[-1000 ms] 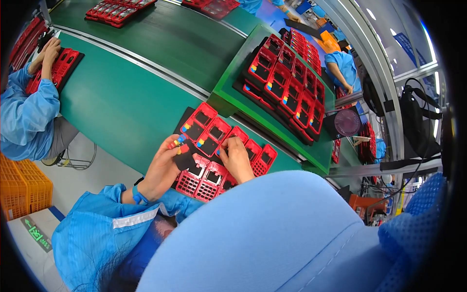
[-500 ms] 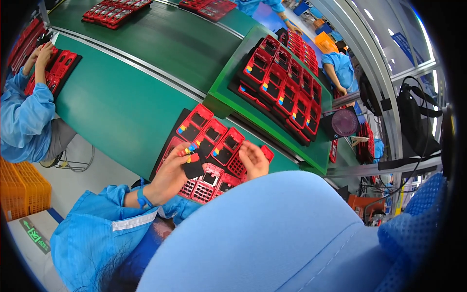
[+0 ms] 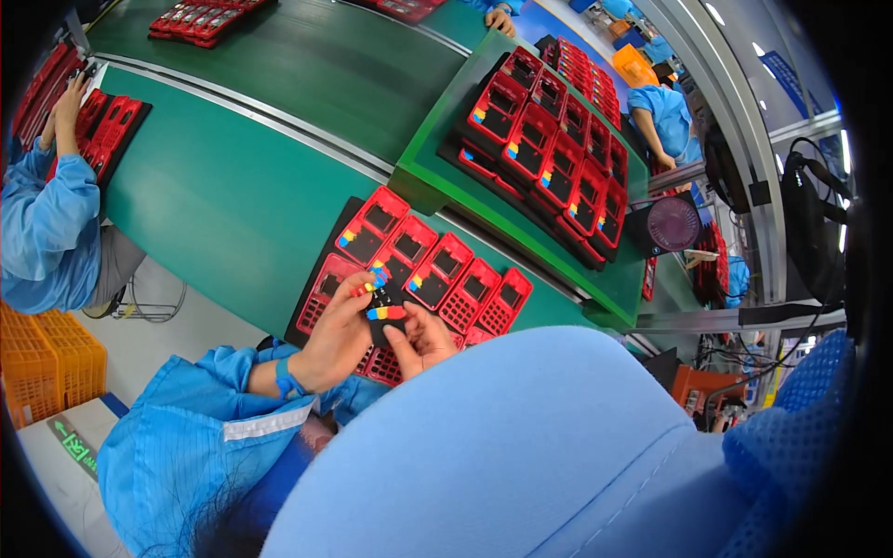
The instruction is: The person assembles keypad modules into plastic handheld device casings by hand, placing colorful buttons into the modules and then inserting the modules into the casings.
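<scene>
My left hand (image 3: 333,342) is closed on small black keypad pieces with red, yellow and blue ends, fanned above the tray. Thumb and fingers of my right hand (image 3: 426,340) pinch the red end of one keypad piece (image 3: 385,313), which has a yellow and blue tip. Whether it is apart from the others in my left hand, I cannot tell. Beneath both hands lies a black tray (image 3: 299,314) of red phone housings (image 3: 441,270) with square windows and key holes. Some carry a coloured corner piece. My hands and the cap brim hide the near housings.
Beyond the tray, a raised green stand (image 3: 423,186) bears stacked trays of red housings (image 3: 549,139). A green conveyor (image 3: 307,84) runs behind the bench. At the left, a co-worker's hands (image 3: 67,116) are by another tray. Orange crates (image 3: 51,363) stand on the floor.
My right hand has come left from the housings to my left hand and now pinches a keypad piece. Housings it covered show at the tray's right. The co-worker's hands at left have shifted slightly.
</scene>
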Action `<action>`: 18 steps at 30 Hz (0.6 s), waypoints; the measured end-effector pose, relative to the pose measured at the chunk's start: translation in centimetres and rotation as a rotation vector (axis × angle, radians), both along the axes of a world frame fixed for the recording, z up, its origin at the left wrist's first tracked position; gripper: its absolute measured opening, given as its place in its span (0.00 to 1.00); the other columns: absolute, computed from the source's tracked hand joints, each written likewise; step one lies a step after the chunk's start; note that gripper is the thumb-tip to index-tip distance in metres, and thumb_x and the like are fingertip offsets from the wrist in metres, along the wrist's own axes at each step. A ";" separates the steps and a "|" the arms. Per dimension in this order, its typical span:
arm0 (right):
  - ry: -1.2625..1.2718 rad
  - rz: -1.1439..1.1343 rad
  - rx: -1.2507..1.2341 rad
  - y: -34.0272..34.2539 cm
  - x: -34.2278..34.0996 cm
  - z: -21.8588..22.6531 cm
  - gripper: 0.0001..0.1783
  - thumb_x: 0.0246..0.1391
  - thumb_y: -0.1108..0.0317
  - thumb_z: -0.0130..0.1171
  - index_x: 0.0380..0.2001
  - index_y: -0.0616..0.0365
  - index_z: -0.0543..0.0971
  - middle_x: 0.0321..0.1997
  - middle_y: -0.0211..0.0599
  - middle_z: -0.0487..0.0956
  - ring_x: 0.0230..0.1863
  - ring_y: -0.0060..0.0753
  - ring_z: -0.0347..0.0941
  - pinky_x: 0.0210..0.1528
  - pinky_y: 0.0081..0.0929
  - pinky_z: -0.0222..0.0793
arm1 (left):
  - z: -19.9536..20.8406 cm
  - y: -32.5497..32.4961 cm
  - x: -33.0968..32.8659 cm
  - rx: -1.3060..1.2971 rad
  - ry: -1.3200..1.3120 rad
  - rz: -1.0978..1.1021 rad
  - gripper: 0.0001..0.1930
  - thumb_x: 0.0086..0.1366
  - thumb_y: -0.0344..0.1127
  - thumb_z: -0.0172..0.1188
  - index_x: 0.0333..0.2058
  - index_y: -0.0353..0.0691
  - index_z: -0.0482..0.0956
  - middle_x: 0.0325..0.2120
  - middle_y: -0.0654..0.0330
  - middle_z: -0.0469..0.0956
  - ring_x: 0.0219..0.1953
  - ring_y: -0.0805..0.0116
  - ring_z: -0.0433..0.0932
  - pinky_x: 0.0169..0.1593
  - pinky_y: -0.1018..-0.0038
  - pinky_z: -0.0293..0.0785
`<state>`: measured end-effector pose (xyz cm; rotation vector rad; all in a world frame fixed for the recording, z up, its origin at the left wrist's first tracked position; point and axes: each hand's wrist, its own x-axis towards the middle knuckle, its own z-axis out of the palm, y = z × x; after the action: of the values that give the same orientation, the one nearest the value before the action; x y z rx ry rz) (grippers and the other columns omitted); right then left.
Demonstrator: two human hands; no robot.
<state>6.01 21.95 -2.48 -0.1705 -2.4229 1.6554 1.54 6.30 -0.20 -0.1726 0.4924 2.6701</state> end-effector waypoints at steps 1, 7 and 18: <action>-0.160 0.099 -0.748 0.4 -1.1 3.1 0.25 0.53 0.84 0.69 0.55 0.68 0.77 0.39 0.29 0.80 0.36 0.14 0.75 0.44 0.15 0.74 | -0.4 -0.1 0.1 -0.001 -0.008 0.005 0.13 0.74 0.29 0.49 0.56 0.45 0.69 0.53 0.57 0.73 0.57 0.62 0.73 0.62 0.63 0.71; -0.369 0.060 -0.491 5.2 -1.0 4.4 0.21 0.58 0.81 0.65 0.56 0.69 0.78 0.51 0.45 0.84 0.48 0.27 0.82 0.49 0.24 0.78 | 0.0 -1.2 -0.3 0.038 -0.037 0.097 0.12 0.75 0.30 0.48 0.55 0.44 0.68 0.54 0.53 0.73 0.61 0.57 0.73 0.70 0.48 0.64; -0.088 -0.066 0.456 9.8 -4.0 3.7 0.17 0.49 0.75 0.73 0.45 0.61 0.85 0.34 0.40 0.85 0.34 0.29 0.82 0.38 0.26 0.78 | 0.7 -2.1 -0.4 -0.005 -0.051 0.064 0.15 0.74 0.29 0.49 0.57 0.44 0.67 0.58 0.53 0.70 0.64 0.56 0.70 0.70 0.48 0.64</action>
<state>2.06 31.76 1.20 -0.2510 -2.7491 1.0493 1.17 4.23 0.54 -0.2615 0.4851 2.7197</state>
